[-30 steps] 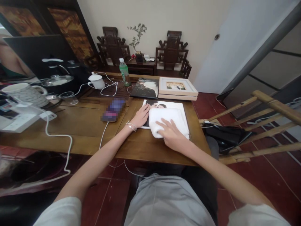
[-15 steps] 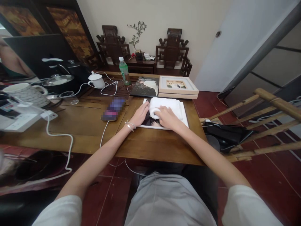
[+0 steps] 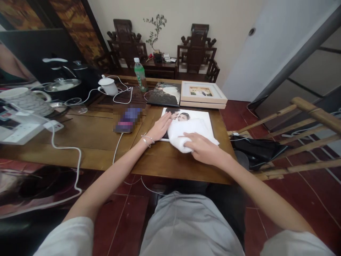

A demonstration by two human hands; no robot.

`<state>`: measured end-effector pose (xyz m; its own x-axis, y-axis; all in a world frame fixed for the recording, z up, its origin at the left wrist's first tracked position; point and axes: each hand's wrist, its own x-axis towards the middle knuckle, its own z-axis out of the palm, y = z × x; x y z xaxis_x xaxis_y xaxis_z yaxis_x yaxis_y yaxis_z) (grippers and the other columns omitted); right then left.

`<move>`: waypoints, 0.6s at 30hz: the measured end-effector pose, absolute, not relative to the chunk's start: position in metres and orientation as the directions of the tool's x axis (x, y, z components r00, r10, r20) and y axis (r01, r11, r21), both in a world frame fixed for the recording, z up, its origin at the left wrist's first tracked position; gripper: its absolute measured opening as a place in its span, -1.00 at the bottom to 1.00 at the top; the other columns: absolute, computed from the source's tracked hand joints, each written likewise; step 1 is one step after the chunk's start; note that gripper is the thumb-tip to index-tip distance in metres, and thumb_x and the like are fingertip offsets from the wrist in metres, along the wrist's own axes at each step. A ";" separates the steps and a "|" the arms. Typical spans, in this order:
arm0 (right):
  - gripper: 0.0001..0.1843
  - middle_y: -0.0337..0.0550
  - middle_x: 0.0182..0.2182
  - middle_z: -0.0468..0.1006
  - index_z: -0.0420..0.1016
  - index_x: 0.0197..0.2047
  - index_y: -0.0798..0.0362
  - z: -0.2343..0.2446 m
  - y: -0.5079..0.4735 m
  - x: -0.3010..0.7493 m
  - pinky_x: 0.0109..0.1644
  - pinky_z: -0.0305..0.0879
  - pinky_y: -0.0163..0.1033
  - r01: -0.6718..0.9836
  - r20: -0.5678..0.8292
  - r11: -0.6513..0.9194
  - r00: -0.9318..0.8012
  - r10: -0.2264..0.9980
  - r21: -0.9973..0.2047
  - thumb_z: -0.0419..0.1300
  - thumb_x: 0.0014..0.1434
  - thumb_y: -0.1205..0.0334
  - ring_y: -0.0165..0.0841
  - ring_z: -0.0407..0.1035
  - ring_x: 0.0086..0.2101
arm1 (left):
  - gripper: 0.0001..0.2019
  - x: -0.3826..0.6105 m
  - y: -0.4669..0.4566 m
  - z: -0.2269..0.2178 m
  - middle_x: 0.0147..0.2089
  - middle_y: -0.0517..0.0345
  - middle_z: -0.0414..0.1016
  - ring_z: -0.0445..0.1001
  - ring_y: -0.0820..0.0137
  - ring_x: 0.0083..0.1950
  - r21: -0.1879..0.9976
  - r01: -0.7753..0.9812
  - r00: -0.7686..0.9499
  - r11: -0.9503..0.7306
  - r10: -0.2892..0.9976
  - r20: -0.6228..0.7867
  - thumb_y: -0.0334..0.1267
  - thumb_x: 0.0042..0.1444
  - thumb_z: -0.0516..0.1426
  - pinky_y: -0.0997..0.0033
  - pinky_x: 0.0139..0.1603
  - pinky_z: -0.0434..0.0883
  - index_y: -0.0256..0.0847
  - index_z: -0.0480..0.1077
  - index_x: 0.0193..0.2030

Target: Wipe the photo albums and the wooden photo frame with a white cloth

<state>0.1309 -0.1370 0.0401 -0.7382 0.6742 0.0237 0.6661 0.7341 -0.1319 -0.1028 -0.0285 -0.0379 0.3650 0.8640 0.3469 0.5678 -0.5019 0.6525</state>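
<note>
Steadily laid across a couple's photo panel [image 3: 204,114], a folded white towel [image 3: 195,128] rests under the right hand [image 3: 201,146] in the head view, near the right end of a wooden table [image 3: 86,129]. The panel lies between the table's near edge and the two pictures by its far right corner: a pale framed photograph [image 3: 221,94] and a dark photo panel [image 3: 164,96]. Good wiping here, by appearances, calls for a flat towel, light and even pressure, and strokes carried right out to the panel's corners, while the other palm stops it sliding on the wood. Best, too, to mind the towel's overhang at the panel's near edge, lest it catch the corner and turn the piece.

The right fingers are curled around the towel's rolled near-left fold, gripping it, with most of the cloth spread beyond and to the right of them. The left hand [image 3: 160,127], a bangle at its wrist, grips nothing; its fingers are extended flat on the panel's left side, pointing toward the far edge, just beside the towel's left edge.
</note>
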 end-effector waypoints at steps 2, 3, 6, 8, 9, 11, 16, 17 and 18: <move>-0.51 0.14 0.17 0.47 0.55 -0.05 0.10 0.042 -0.127 0.138 0.24 0.22 0.03 0.724 0.029 0.680 -0.682 0.731 -0.116 0.02 0.02 0.59 -0.05 0.27 0.22 | -0.37 -0.103 -0.027 -0.038 0.49 -0.07 0.12 0.05 0.20 0.52 0.616 0.600 0.392 -0.510 0.859 0.329 0.08 0.39 -0.19 0.11 0.53 -0.03 -0.29 0.20 0.40; -0.53 0.16 0.14 0.48 0.55 -0.05 0.12 0.043 -0.120 0.140 0.21 0.23 0.00 0.745 0.039 0.659 -0.659 0.751 -0.103 0.02 0.03 0.58 -0.05 0.30 0.19 | -0.40 -0.104 -0.026 -0.039 0.48 -0.09 0.13 0.06 0.19 0.51 0.594 0.613 0.408 -0.521 0.852 0.327 0.03 0.39 -0.16 0.11 0.53 -0.02 -0.31 0.21 0.39; -0.60 0.17 0.01 0.52 0.54 -0.07 0.15 0.044 -0.092 0.138 0.07 0.27 -0.08 0.792 0.081 0.606 -0.601 0.795 -0.073 0.01 0.10 0.53 -0.05 0.37 0.03 | -0.47 -0.105 -0.025 -0.038 0.47 -0.10 0.16 0.09 0.18 0.51 0.539 0.625 0.461 -0.564 0.825 0.328 -0.09 0.35 -0.08 0.12 0.52 0.02 -0.29 0.24 0.37; -0.63 0.14 -0.09 0.54 0.54 -0.09 0.14 0.045 -0.076 0.134 -0.06 0.27 -0.14 0.819 0.097 0.569 -0.562 0.822 -0.071 0.01 0.12 0.51 -0.08 0.39 -0.08 | -0.49 -0.106 -0.025 -0.038 0.47 -0.09 0.16 0.09 0.17 0.51 0.525 0.626 0.475 -0.576 0.816 0.329 -0.14 0.34 -0.05 0.11 0.51 0.04 -0.26 0.26 0.36; -0.63 0.12 -0.13 0.54 0.54 -0.10 0.14 0.045 -0.069 0.131 -0.11 0.25 -0.16 0.831 0.101 0.552 -0.544 0.833 -0.074 0.01 0.11 0.52 -0.11 0.39 -0.12 | -0.50 -0.106 -0.025 -0.038 0.47 -0.08 0.16 0.09 0.17 0.51 0.525 0.627 0.473 -0.576 0.816 0.331 -0.15 0.33 -0.04 0.11 0.51 0.04 -0.25 0.26 0.36; -0.63 0.09 -0.17 0.54 0.53 -0.13 0.13 0.047 -0.061 0.128 -0.19 0.20 -0.19 0.845 0.103 0.529 -0.521 0.847 -0.082 0.02 0.07 0.54 -0.15 0.38 -0.19 | -0.50 -0.106 -0.025 -0.039 0.47 -0.07 0.17 0.09 0.18 0.50 0.529 0.624 0.466 -0.575 0.817 0.339 -0.17 0.33 -0.03 0.12 0.51 0.04 -0.24 0.26 0.36; -0.63 0.06 -0.20 0.54 0.52 -0.15 0.13 0.048 -0.054 0.126 -0.25 0.11 -0.22 0.844 0.103 0.522 -0.513 0.852 -0.122 0.02 0.03 0.55 -0.19 0.35 -0.25 | -0.49 -0.106 -0.023 -0.040 0.48 -0.11 0.14 0.09 0.15 0.50 0.515 0.635 0.474 -0.576 0.817 0.329 -0.17 0.33 -0.03 0.06 0.50 0.07 -0.26 0.24 0.37; -0.62 0.05 -0.20 0.54 0.52 -0.14 0.13 0.047 -0.053 0.126 -0.26 0.10 -0.23 0.843 0.106 0.522 -0.511 0.853 -0.132 0.02 0.03 0.55 -0.20 0.35 -0.25 | -0.49 -0.107 -0.022 -0.040 0.48 -0.11 0.14 0.09 0.15 0.50 0.507 0.641 0.476 -0.576 0.817 0.326 -0.17 0.34 -0.03 0.04 0.49 0.08 -0.25 0.24 0.38; -0.62 0.05 -0.21 0.54 0.52 -0.14 0.13 0.047 -0.053 0.126 -0.26 0.09 -0.23 0.843 0.110 0.519 -0.508 0.855 -0.140 0.03 0.03 0.55 -0.20 0.34 -0.25 | -0.50 -0.107 -0.022 -0.040 0.48 -0.11 0.14 0.09 0.15 0.50 0.499 0.646 0.479 -0.577 0.816 0.324 -0.16 0.34 -0.03 0.03 0.49 0.09 -0.24 0.24 0.38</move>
<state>0.1264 -0.0528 0.0465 -0.5076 0.8545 0.1101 0.8433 0.5189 -0.1399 -0.1070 -0.0217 -0.0396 0.4787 0.8160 0.3239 0.6464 -0.5772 0.4989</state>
